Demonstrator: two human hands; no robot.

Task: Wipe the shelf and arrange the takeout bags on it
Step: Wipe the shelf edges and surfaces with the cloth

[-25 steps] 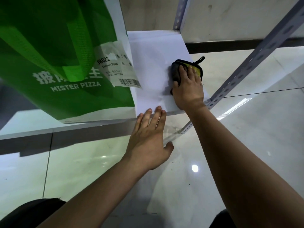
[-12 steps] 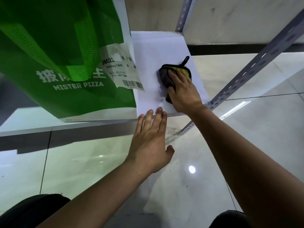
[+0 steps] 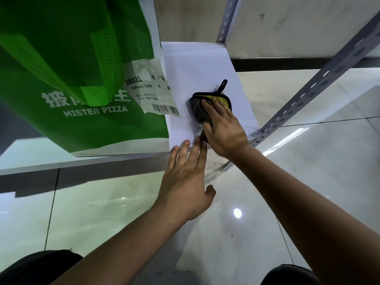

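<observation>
A white shelf board [image 3: 197,64] runs away from me. On its left part stands a large green takeout bag [image 3: 78,95] printed MISTER PIZZA, with a white receipt label [image 3: 152,93] on its right side. My right hand [image 3: 224,128] presses flat, fingers straight, on a dark grey and yellow cloth [image 3: 207,105] with a black loop, on the bare right part of the board. My left hand [image 3: 185,179] is stretched out flat, its fingertips at the shelf's front edge, just left of my right hand. It holds nothing.
Perforated grey metal uprights [image 3: 316,83] frame the shelf at the right and at the back [image 3: 226,19]. Glossy pale floor tiles [image 3: 102,212] lie below. A wall with a dark baseboard [image 3: 287,60] stands behind the shelf.
My right hand has slid the cloth leftward and toward the front edge of the board. My left hand has stayed at the shelf's front edge.
</observation>
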